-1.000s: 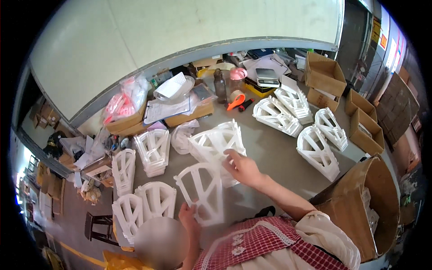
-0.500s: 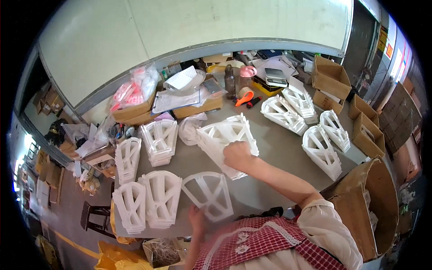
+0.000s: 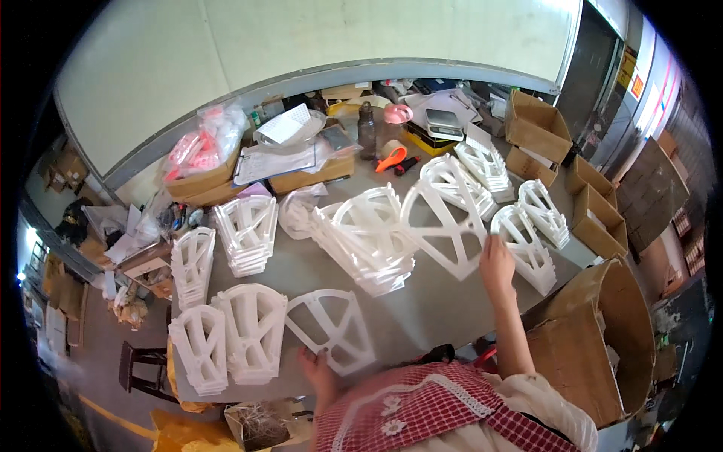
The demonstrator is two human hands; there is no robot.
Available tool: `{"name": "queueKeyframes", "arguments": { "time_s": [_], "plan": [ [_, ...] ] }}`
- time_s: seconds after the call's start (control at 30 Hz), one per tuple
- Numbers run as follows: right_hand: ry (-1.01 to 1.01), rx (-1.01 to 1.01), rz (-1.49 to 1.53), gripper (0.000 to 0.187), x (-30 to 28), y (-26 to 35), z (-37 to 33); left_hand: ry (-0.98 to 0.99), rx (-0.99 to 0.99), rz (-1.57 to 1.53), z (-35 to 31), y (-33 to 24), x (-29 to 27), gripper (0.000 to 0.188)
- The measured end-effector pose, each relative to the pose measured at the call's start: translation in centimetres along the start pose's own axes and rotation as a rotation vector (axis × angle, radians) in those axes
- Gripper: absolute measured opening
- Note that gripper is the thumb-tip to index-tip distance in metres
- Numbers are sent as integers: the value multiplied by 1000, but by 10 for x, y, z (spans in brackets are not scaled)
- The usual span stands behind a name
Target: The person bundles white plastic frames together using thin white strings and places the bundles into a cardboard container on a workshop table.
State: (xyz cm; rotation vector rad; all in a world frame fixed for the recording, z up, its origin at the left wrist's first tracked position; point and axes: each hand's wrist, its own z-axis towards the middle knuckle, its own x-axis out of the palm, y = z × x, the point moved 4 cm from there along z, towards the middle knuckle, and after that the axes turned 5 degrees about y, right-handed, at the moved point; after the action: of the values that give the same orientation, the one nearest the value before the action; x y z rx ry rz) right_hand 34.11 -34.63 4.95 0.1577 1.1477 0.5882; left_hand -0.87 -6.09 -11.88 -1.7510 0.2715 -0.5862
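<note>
My right hand [image 3: 498, 265] holds one fan-shaped white plastic frame [image 3: 435, 235] by its lower right corner. It is tilted up over the table, in front of the stacks at the back right. My left hand [image 3: 318, 371], low at the table's front edge, pinches the near-left edge of another fan-shaped frame [image 3: 354, 337], which lies almost flat. Between the hands and farther back is a loose stack of the same frames [image 3: 367, 248], fanned out beside a crumpled clear plastic bag [image 3: 300, 211].
More frame stacks [image 3: 249, 331] stand on the left of the grey table [image 3: 422, 331]; others [image 3: 523, 248] stand at right. Farther back are a dark bottle [image 3: 366, 132], orange scissors [image 3: 391, 159], a scale [image 3: 444, 125] and papers. Open cardboard boxes [image 3: 599, 218] line the right side.
My right hand has moved right from the middle stack, with a frame now in it. The middle stack is more spread out. My left hand stays by the near frame.
</note>
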Motion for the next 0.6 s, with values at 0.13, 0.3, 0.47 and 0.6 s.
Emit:
{"name": "queueKeyframes", "arguments": {
  "time_s": [0.13,0.3,0.47,0.6],
  "plan": [
    [162,201,85,21,43,-82,-55,-6,-11,-71,7,11,-2,48],
    [417,94,-283,24,72,-89,-65,42,83,50,16,19,-16,45],
    [391,-102,126,32,69,12,-7,67,15,-3,16,10,-5,44],
    [378,-258,145,36,92,91,27,79,81,24,12,2,0,46]
  ]
}}
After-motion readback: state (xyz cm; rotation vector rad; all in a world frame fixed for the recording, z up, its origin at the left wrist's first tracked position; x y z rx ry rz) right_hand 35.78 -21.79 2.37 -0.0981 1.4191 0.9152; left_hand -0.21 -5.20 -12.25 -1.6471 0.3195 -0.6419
